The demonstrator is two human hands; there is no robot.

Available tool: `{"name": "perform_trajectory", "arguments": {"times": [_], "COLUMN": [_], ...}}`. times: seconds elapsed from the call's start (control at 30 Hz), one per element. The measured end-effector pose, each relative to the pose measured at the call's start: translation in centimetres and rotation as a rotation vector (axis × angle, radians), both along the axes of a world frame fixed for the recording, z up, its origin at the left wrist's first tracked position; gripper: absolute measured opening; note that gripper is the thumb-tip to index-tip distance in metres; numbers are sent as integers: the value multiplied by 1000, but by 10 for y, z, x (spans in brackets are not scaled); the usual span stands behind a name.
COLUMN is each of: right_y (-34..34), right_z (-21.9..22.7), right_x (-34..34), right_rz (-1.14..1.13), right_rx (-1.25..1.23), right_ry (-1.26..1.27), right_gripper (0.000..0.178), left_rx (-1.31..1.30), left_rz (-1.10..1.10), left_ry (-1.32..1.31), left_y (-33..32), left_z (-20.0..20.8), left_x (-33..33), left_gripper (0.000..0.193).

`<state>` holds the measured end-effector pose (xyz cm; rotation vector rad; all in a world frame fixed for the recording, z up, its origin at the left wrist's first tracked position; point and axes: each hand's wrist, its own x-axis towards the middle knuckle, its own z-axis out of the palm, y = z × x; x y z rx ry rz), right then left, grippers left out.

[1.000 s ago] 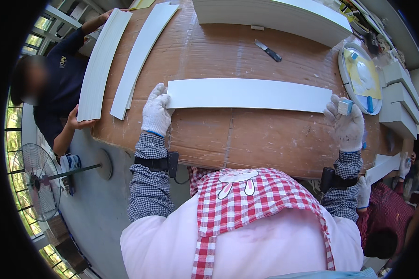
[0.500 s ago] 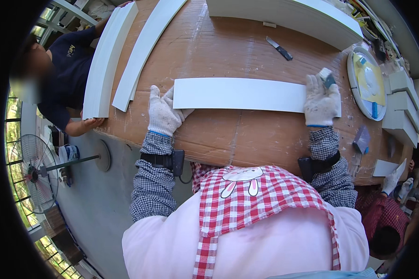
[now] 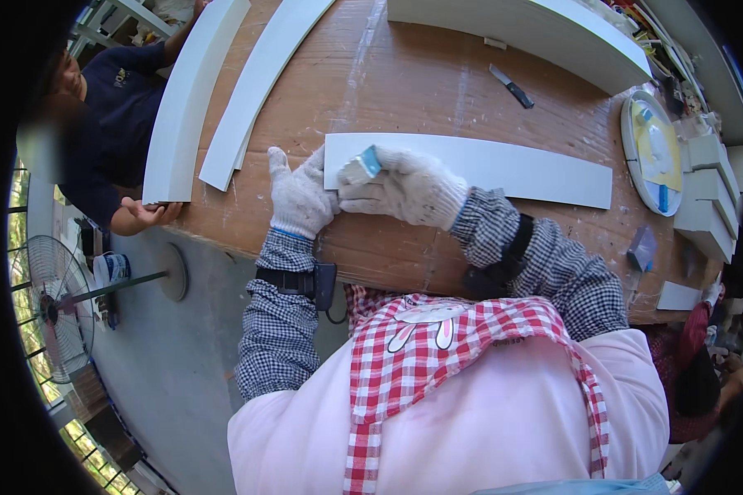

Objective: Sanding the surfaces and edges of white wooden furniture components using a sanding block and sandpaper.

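A long white board (image 3: pixel 512 167) lies crosswise on the brown cardboard-covered table (image 3: pixel 305 99) in front of me. My left hand (image 3: pixel 300 195), in a white knit glove, grips the board's left end, and the board's edge hides part of its fingers. Close beside it, at that same end, my gloved right hand (image 3: pixel 413 186) is closed around a small blue tool smeared with white (image 3: pixel 362 167). This hand lies over the board's front edge and covers part of it. The tool's exact kind does not show.
A black-handled knife (image 3: pixel 512 86) lies beyond the board. At right stand a white plate (image 3: pixel 629 153) with a yellow sheet and stacked white blocks (image 3: pixel 706 194). Stacked boards (image 3: pixel 520 31) line the back. A co-worker's hand (image 3: pixel 150 216) touches another board stack (image 3: pixel 188 107) at left.
My right hand has swung left from the board's right end to its left end, carrying the small tool. The co-worker at left has shifted slightly.
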<state>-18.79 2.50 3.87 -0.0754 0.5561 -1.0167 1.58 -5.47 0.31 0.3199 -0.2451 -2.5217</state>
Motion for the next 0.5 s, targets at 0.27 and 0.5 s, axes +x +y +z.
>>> {"name": "perform_trajectory", "arguments": {"times": [0.27,0.5], "right_y": [178,102], "right_z": [-5,22], "right_x": [-259,-159], "right_rz": [-1291,-905], "right_rx": [142,-350], "right_ry": [306,226], "right_gripper": [48,40], "left_rx": [23,-79], "left_rz": [118,99], "left_ry": [-360,-396], "left_y": [7,10], "left_z": [28,16], "left_x": [-3,-2], "left_gripper": [113,96]}}
